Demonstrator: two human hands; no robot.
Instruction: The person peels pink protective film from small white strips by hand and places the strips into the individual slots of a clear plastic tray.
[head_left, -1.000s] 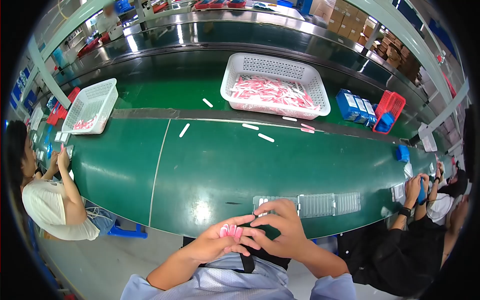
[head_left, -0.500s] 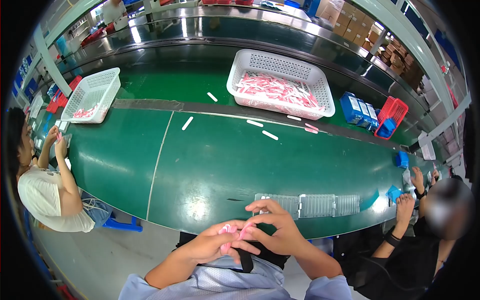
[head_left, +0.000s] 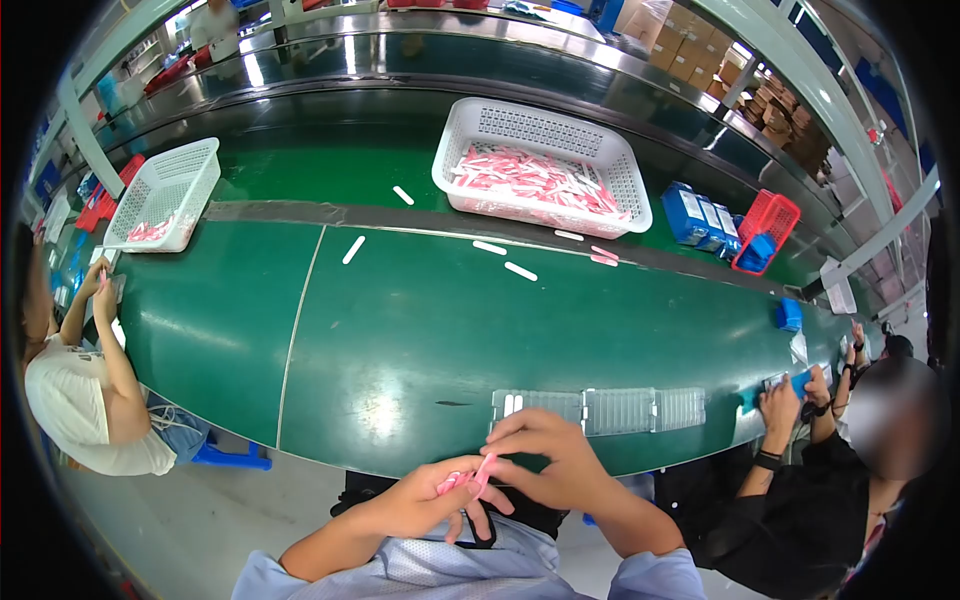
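Observation:
My left hand [head_left: 442,497] is closed around several small pink strips [head_left: 455,483] with rounded ends. Thumb and fingers of my right hand [head_left: 540,455] pinch one pink strip [head_left: 486,470], which stands up at a tilt beside the bundle. Both hands are close together in front of my body, at the table's near edge. Just beyond my right hand lies a clear ribbed plastic tray [head_left: 618,412] in joined sections. White strips [head_left: 513,404] lie in the slots of its left section, partly behind my fingers.
A white basket [head_left: 640,190] of pink and white strips stands at the back; another basket [head_left: 205,190] is at left. Loose white strips [head_left: 521,271] lie on the green table [head_left: 400,330]. Blue packs [head_left: 690,215] and a red basket [head_left: 785,215] stand right. Co-workers sit on both sides.
The view has shifted slightly, so the table's things appear further left. My right hand's pinched pink strip now stands more upright. The right co-worker's hands have come together on a blue piece.

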